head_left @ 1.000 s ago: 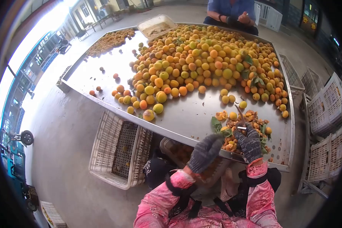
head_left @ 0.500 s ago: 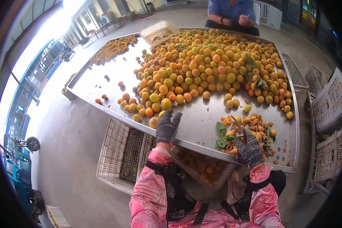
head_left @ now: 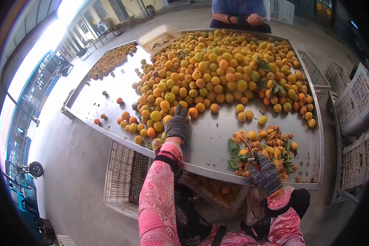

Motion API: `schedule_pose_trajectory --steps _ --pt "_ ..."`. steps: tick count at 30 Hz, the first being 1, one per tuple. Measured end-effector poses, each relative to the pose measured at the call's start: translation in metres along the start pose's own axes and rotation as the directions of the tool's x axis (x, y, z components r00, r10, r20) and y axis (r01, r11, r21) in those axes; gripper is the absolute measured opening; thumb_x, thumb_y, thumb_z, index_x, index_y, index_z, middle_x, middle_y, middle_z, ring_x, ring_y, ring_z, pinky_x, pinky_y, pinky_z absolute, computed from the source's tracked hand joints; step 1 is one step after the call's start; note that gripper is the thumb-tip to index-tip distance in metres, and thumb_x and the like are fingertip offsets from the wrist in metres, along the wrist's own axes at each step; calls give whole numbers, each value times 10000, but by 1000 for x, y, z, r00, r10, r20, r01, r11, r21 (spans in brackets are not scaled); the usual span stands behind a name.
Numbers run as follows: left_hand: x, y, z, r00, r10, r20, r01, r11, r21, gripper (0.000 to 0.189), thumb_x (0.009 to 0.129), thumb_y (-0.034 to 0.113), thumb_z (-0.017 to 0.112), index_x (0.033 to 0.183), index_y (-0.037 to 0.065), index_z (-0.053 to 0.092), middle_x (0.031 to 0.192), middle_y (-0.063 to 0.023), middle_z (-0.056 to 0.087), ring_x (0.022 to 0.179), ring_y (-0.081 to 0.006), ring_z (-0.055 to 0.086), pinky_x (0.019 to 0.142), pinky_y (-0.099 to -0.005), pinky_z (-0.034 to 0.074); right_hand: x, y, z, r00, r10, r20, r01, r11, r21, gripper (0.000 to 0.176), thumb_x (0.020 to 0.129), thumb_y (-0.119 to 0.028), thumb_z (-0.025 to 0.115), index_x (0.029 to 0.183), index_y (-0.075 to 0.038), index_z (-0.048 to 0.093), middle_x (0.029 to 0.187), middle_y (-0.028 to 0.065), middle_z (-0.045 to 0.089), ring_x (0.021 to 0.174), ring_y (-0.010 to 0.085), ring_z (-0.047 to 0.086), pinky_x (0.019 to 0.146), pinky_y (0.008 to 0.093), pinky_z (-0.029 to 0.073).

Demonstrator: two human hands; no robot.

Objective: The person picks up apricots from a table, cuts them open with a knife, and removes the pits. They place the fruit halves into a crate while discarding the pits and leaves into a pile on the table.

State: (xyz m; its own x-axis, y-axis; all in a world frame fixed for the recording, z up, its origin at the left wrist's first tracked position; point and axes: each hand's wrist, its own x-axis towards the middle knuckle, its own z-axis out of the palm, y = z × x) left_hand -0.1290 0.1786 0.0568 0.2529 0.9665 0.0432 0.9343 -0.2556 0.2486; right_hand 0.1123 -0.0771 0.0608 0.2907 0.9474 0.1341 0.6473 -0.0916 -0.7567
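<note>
My left hand, in a dark grey knit glove, reaches to the near edge of a big pile of apricots. Its fingers are stretched out and slightly apart, with the tips against a yellow-orange apricot. My right hand, gloved alike, is closed around the handle of a small curved knife. The thin blade points up and left over a heap of split, browned apricot pieces. Green leaves lie at the left of that heap.
The fruit lies on a rimmed metal table. A white plastic tub sits at its back edge. Beneath the front are a plastic crate and a container of fruit. More crates stand right. Opposite sits a person in blue.
My left hand has moved forward from the table's front edge to the apricot pile. My right hand has shifted slightly down and left with the knife. The view has turned a little.
</note>
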Motion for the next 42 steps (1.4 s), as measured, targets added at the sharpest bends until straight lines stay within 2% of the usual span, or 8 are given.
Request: schedule_pose_trajectory --steps 9,11,18,22,26,31,35,42 --pt "-18 0 18 951 180 -251 -248 930 -272 407 818 149 573 1204 67 472 1020 -149 583 881 -311 610 778 -405 492 0 -17 -9 998 -54 12 54 998 37 380 784 -157 646 1078 59 538 946 195 605 861 291 612 754 355 487" --pt "-33 21 -10 938 18 346 319 346 -882 376 874 219 550 1199 46 470 973 -126 574 771 -246 627 696 -375 531 0 -21 -10 998 31 62 -38 992 122 337 814 -145 618 1079 49 543 924 183 606 828 278 613 733 341 487" --pt "-96 77 -28 947 274 170 267 -373 -888 486 895 297 537 1280 47 377 1014 -121 539 820 -217 601 734 -356 520 1 -50 -19 967 152 205 -222 896 384 259 866 -109 556 1089 22 553 965 139 602 824 165 589 718 301 481" --pt "-125 113 -28 975 215 49 134 -402 -906 491 891 349 520 1271 67 391 1008 -113 555 685 -171 568 632 -332 499 -3 -39 -9 954 -246 -174 281 935 217 265 871 -115 550 1104 11 535 914 98 607 788 136 585 682 296 490" --pt "-135 121 -15 956 248 159 270 -524 -808 595 835 399 590 1279 58 387 982 -104 563 591 -136 506 502 -263 438 -12 -59 -31 927 324 190 -369 694 619 218 870 -112 560 1053 5 549 832 52 609 702 106 573 614 271 476" --pt "-140 119 -22 926 368 83 277 -513 -813 599 756 293 700 1221 13 449 977 -119 583 737 -176 593 598 -271 512 -21 -58 -27 982 -187 4 184 965 185 245 804 -41 615 1049 -30 616 968 180 588 732 271 628 598 363 516" --pt "-146 117 -29 912 385 139 315 -443 -840 581 701 205 730 1182 -21 496 936 -110 598 728 -169 593 618 -276 508 -22 -65 -20 967 -240 -81 253 938 235 188 854 -79 577 1014 19 552 741 62 609 648 116 571 586 276 470" --pt "-150 117 -28 905 399 144 320 -417 -851 569 697 176 727 1182 -22 506 926 -93 604 748 -159 588 625 -262 499 -26 -69 -21 882 -457 -118 458 889 -16 222 831 -55 604 1034 18 550 740 99 606 631 172 598 552 309 482"
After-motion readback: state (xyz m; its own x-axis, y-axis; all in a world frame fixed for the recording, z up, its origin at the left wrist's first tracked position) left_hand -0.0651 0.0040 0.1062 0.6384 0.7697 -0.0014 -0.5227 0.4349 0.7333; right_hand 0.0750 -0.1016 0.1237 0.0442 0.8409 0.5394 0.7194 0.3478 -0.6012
